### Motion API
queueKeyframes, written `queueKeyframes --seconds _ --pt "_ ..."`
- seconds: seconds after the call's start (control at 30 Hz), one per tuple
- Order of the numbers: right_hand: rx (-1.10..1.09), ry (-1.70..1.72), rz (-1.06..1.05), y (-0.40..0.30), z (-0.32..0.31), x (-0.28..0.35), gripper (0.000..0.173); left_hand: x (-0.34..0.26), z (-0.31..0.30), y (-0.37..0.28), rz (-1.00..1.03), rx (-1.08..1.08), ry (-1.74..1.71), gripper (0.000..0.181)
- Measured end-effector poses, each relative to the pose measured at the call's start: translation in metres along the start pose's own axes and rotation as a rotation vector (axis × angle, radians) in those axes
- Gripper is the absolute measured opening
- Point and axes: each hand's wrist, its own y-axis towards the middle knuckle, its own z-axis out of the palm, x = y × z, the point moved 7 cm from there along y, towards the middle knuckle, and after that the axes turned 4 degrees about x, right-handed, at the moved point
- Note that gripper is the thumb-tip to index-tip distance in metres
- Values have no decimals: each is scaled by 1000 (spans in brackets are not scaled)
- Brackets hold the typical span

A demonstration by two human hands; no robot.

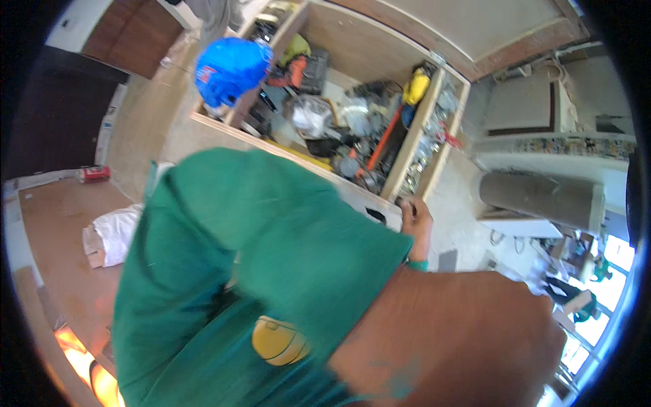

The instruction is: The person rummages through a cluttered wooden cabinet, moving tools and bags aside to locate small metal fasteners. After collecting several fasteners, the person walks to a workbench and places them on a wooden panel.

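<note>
My right hand (pixel 418 221), a green band at its wrist, is at the near right corner of an open wooden tool box (pixel 300 151). Its fingers are curled there; their hold is unclear. My bare, bent arm and green sleeve fill much of the lower view. My left hand is out of view. The box holds a clear plastic bag (pixel 311 116), a long orange tool (pixel 385 140), a yellow-and-black tool (pixel 417 86), a dark case (pixel 316 70) and a narrow side compartment of small fittings (pixel 419 160). A blue plastic bag (pixel 231 68) lies over its left side.
A red can (pixel 95 174) and a white cloth or bag (pixel 118 235) lie on the left. A large grey cylinder (pixel 539 198) is at the right. Part of another person's grey clothing (pixel 216 18) shows at the top; people in green (pixel 585 305) are far right. A yellow rounded object (pixel 279 341) is against my clothing.
</note>
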Motion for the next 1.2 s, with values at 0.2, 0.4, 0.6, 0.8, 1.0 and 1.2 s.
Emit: queueKeyframes --seconds 0.2,0.4,0.6,0.8,1.0,1.2 --pt "162 -3 -8 28 22 2 20 -47 -10 -41 -234 -83 524 44" --pt "207 100 69 34 29 11 19 21 -95 -156 -633 -1100 -339 38" --pt "202 98 143 21 46 -9 20 162 -93 -270 -525 -1369 -745 51" --pt "160 97 182 19 42 -7 23 185 -111 -246 -328 -1171 -1155 90" --pt "171 85 388 14 44 -7 24 191 -134 -248 -303 -1102 -1198 99" --pt "154 142 422 9 54 -8 24 199 -146 -246 -345 -1084 -1216 96"
